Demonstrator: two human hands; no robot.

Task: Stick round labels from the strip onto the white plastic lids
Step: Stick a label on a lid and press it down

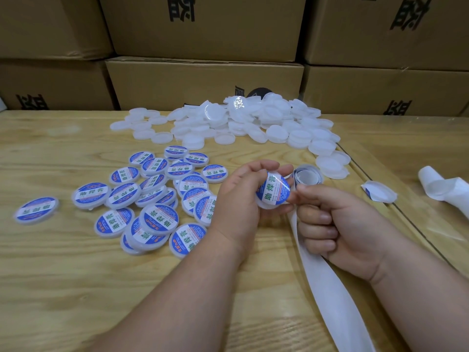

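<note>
A stockroom or packing room: stacked cardboard cartons (203, 41) (printed with large black characters) wall in the far edge of a pale wooden worktable (76, 262), where loose lids lie heaped before them.

Two bare forearms and hands, seen from above

No sleeve, glove, watch, ring or bracelet is worn on either arm; both forearms are shown uncovered from the lower edge of the picture up to the wrists. The left hand (238, 196) is seen from its back, with smooth knuckles and a broad wrist marked by a faint crease. The right hand (337, 224) is seen from the thumb side, where short, plain, unpainted fingernails (325, 216) are shown on the fingers. Light creases are seen across the right wrist. No markings, tattoos or plasters can be made out on either arm.
</note>
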